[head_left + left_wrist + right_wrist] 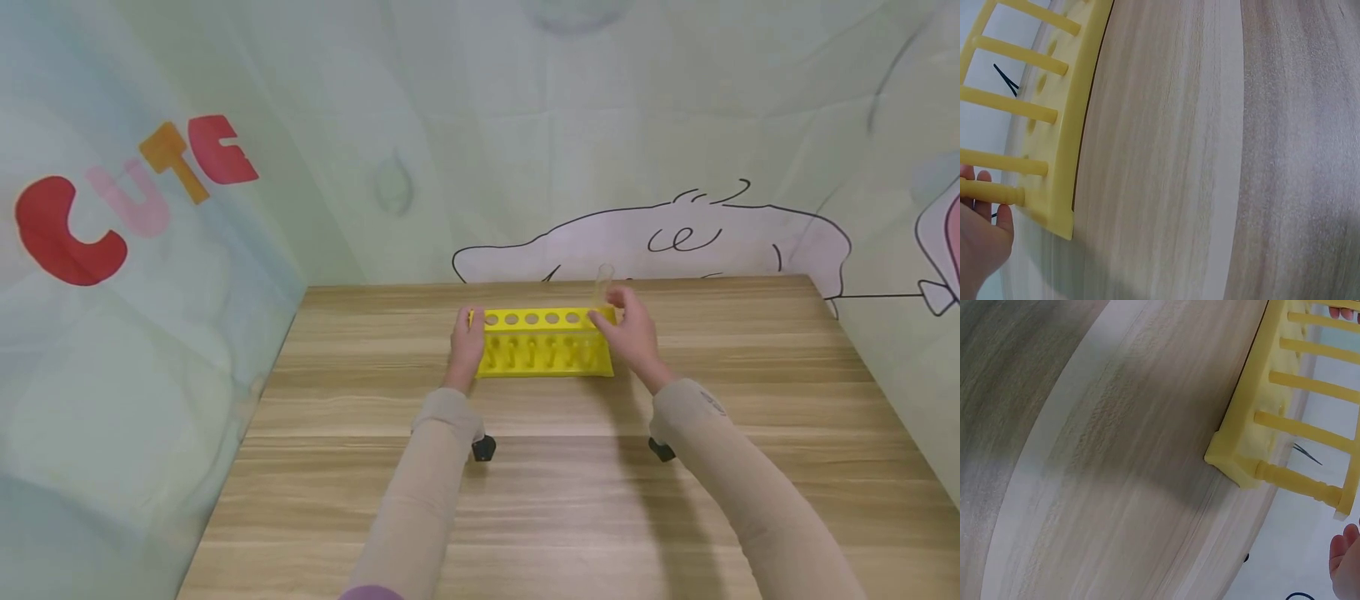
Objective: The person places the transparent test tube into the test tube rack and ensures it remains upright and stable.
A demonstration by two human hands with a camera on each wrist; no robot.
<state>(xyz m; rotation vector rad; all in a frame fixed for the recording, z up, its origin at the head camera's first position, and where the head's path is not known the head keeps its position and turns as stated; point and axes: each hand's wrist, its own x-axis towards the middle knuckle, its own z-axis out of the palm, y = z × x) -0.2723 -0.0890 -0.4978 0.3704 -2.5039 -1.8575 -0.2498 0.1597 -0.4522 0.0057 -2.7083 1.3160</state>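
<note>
A yellow test tube rack [546, 374] stands near the back of the table, with a row of round holes in its top bar and a row of pegs below. My left hand [467, 340] grips its left end; in the left wrist view the fingers of the left hand [982, 234] curl round the end post. At the right end, my right hand [633, 332] holds a clear test tube [602, 282] upright over the top bar, its thumb near the last hole. Only the fingers of the right hand [1346, 553] show at the right wrist view's edge; the tube is out of that view.
The wood-grain table [547, 508] spreads out in front of the rack. A pale printed cloth [420, 200] hangs close behind the table's back edge and along the left side, with coloured letters [67, 233] on it.
</note>
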